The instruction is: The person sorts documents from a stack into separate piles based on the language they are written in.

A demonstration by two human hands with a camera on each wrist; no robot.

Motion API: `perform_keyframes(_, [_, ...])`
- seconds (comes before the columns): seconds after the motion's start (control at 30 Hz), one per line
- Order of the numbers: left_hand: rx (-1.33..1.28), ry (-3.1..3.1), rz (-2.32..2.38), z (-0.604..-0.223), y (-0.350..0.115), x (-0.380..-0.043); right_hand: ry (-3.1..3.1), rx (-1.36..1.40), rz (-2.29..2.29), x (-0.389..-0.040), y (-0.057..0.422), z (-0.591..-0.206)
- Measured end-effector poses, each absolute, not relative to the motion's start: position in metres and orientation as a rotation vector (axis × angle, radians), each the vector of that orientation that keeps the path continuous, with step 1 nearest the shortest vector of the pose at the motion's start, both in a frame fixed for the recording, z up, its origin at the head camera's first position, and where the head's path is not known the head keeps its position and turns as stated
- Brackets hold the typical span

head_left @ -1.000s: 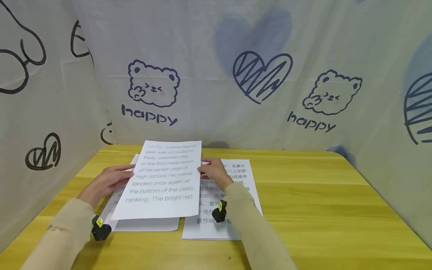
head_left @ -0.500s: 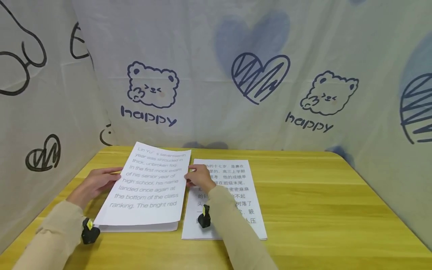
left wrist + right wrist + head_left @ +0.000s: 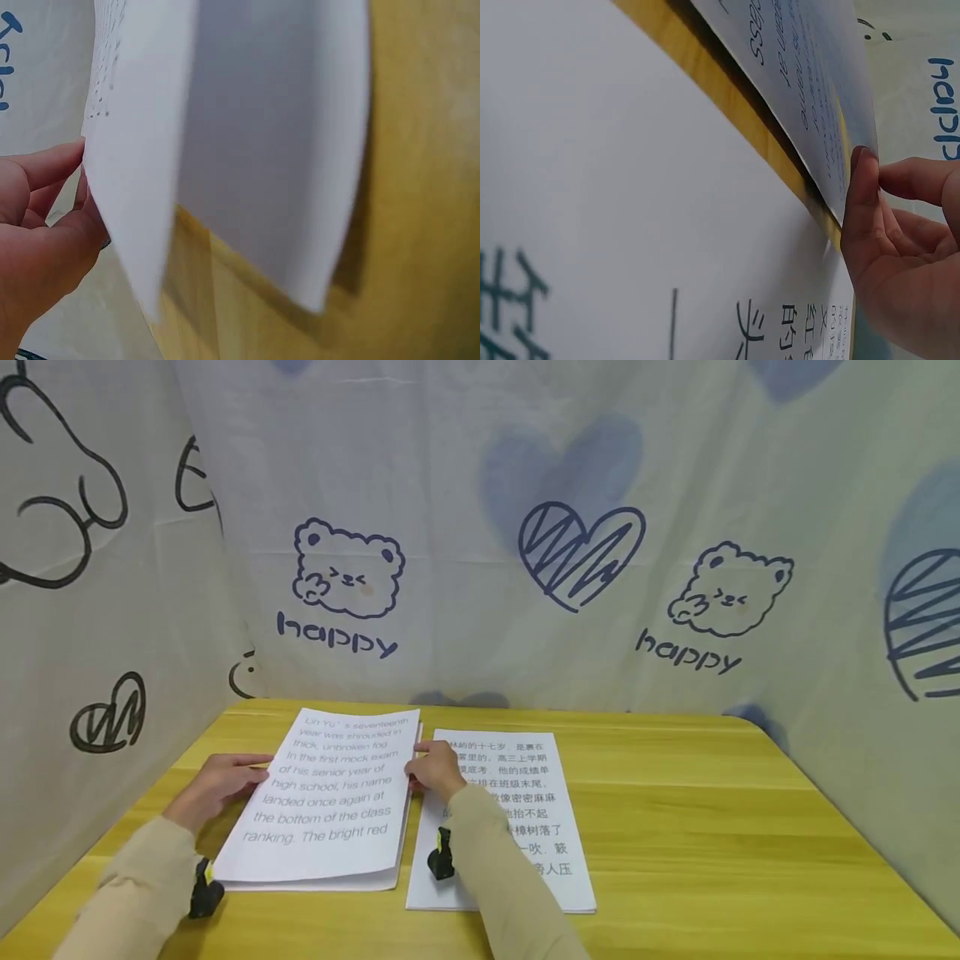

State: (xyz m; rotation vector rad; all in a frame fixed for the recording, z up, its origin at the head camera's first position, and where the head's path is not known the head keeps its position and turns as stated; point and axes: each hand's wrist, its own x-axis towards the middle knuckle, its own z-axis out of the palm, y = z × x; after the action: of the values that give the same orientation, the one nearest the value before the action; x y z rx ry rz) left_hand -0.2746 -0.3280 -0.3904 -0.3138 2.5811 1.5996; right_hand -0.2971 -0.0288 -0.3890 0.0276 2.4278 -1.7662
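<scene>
A sheet of paper with English print lies just over a left stack of paper, whose lower and right edges show beneath it. My left hand pinches the sheet's left edge. On the opposite edge, my right hand holds it between thumb and fingers. The left wrist view shows a gap between the lifted sheet and the paper below. Beside it on the right is a stack with Chinese print, partly covered by my right hand and sleeve.
The yellow wood-grain table extends to the right of both stacks. A white cloth with bear and heart drawings hangs behind the table and along its sides. Each wrist carries a small black device.
Both hands have carried the English sheet left and down, from partly over the Chinese stack onto the left stack. More of the Chinese stack shows now. The head view has tilted slightly upward.
</scene>
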Motion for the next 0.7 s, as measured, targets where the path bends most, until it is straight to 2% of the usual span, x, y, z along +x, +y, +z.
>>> perform_keyframes(0.7, [-0.454, 2.639, 1.503, -0.402, -0.317, -0.279, 2.426, -0.003, -1.667, -0.289, -0.028, -0.396])
